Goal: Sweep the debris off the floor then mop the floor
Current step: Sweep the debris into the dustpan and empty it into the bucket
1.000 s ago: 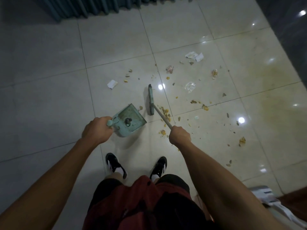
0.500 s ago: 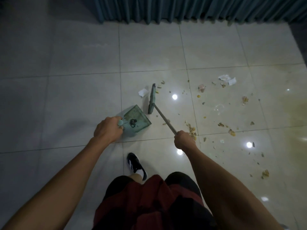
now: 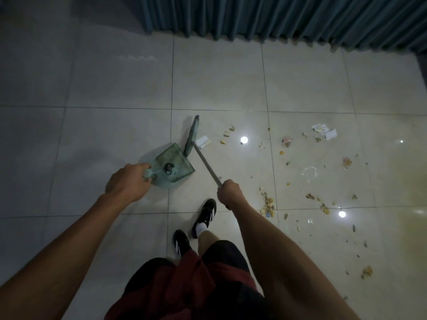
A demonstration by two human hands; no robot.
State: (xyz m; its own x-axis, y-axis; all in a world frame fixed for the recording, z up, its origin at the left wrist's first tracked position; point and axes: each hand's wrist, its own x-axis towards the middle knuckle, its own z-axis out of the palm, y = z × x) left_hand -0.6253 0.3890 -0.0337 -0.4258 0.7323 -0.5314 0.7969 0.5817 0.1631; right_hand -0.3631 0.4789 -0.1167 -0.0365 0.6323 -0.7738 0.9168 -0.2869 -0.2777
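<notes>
My left hand [image 3: 128,182] grips the handle of a pale green dustpan [image 3: 175,168], held just above the tiled floor with a dark bit of litter inside. My right hand [image 3: 230,192] grips the metal handle of a broom [image 3: 192,137], whose green head stands on edge right beside the dustpan's mouth. A white paper scrap [image 3: 203,142] lies against the far side of the broom head. Debris [image 3: 268,203] of yellow crumbs, paper bits and wrappers is scattered over the tiles to my right.
A teal curtain [image 3: 277,17] hangs along the far wall. My two black shoes [image 3: 206,213] stand on the tiles below the hands. More torn paper [image 3: 323,131] lies far right, and a yellowish stain [image 3: 392,192] covers the right tiles.
I have stepped and turned left, so the debris now lies further right in view. The broom head has swung to the dustpan's mouth and reached the white paper scrap.
</notes>
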